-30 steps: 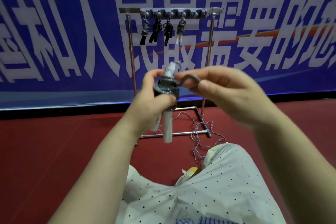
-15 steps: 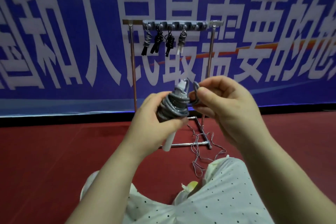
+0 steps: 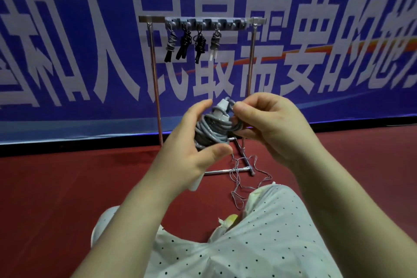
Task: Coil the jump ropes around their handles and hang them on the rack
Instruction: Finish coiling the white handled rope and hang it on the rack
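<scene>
1. grey rope (image 3: 211, 130) sits mid-scene, held up in front of the person, coils bunched thick round its white handles (image 3: 222, 106), handle tips poking up and out the top.
2. left hand (image 3: 191, 144) grips the bundle from the left, fingers and thumb curled round the coils; a white handle end shows below the palm.
3. right hand (image 3: 268, 124) is right against the bundle's top right, fingertips (image 3: 238, 106) pinched together on the last bit of rope by the handle tips. looks like the tail is being tucked or looped, though the exact lie of it is hidden behind the fingers.
4. judgement: this coil is all but finished; securing the end and carrying it to the rack is what's left for this one.
5. the rack (image 3: 203, 21) stands far, behind the hands, against the blue banner (image 3: 67, 52). four coiled ropes (image 3: 191, 44) hang on its left hooks, just beside one another; the hooks to the right look free.
6. near the rack's foot on the red floor (image 3: 56, 187), a loose tangle of thin cord (image 3: 244, 176) lies uncoiled, running toward the person's knee. that seems to be another rope yet to do.
7. so: four hung, one nearly wound, at least one waiting, by my reckoning.
</scene>
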Action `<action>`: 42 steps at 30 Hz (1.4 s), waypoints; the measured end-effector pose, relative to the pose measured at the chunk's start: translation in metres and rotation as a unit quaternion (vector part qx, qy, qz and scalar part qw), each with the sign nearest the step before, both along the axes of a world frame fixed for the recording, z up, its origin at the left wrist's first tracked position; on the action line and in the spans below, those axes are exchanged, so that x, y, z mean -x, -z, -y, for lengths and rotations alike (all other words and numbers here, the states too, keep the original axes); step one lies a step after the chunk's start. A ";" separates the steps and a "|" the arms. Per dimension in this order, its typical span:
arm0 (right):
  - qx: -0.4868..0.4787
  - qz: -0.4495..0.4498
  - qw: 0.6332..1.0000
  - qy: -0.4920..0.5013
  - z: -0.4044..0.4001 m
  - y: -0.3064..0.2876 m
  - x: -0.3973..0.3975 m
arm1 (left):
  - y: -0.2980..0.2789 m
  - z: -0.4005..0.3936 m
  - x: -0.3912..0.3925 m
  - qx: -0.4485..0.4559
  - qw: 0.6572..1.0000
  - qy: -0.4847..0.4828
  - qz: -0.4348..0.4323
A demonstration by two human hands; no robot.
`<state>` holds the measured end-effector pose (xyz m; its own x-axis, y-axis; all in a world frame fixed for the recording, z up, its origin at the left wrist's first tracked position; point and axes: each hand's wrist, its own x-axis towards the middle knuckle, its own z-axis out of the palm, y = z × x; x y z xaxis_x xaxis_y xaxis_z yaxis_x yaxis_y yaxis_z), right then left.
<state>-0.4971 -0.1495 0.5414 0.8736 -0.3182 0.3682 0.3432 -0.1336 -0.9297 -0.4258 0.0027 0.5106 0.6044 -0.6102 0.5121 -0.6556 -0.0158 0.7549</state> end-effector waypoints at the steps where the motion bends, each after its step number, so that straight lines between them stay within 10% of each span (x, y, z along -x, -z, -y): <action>1: -0.019 -0.013 0.999 -0.022 0.001 -0.001 -0.001 | 0.000 0.000 0.000 0.008 1.000 0.003 0.008; 11: -0.110 -0.148 0.971 -0.154 0.014 0.009 -0.015 | 0.000 -0.001 0.000 -0.024 0.999 0.036 -0.018; 21: -0.182 -0.036 0.980 -0.079 -0.004 0.041 -0.026 | 0.015 0.001 -0.011 -0.038 0.994 0.060 -0.079; 35: -0.033 0.115 0.973 0.199 -0.026 0.056 -0.036 | 0.037 0.010 -0.002 0.025 0.988 0.068 -0.138; 42: -0.077 0.056 0.995 -0.002 -0.017 0.057 -0.025 | 0.031 0.005 -0.011 0.077 0.986 0.048 -0.142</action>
